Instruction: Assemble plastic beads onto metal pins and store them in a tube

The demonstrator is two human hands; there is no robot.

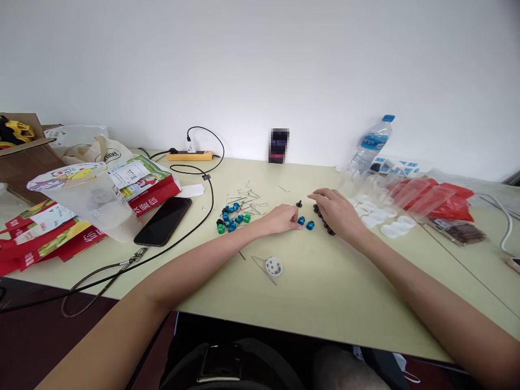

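My left hand (pixel 284 219) is closed in a pinch beside two blue metal pieces (pixel 310 225); what its fingers hold, if anything, is too small to tell. A small black piece (pixel 299 204) stands just beyond it. My right hand (pixel 335 211) is above a row of black pieces (pixel 326 225), its fingers stretched toward the left and partly hiding them. Several blue pieces (pixel 232 226) and green pieces (pixel 220 228) lie left of my left hand, near scattered hex keys (pixel 254 205). Nearer to me is a small white cup (pixel 274 266) with tiny parts inside.
A phone (pixel 163 221), a plastic cup (pixel 89 200) and red packaging (pixel 154 189) are at left, with a black cable (pixel 205 216) across the table. White discs (pixel 390 230), clear tubes (pixel 418 192) and a water bottle (pixel 370 143) are at right.
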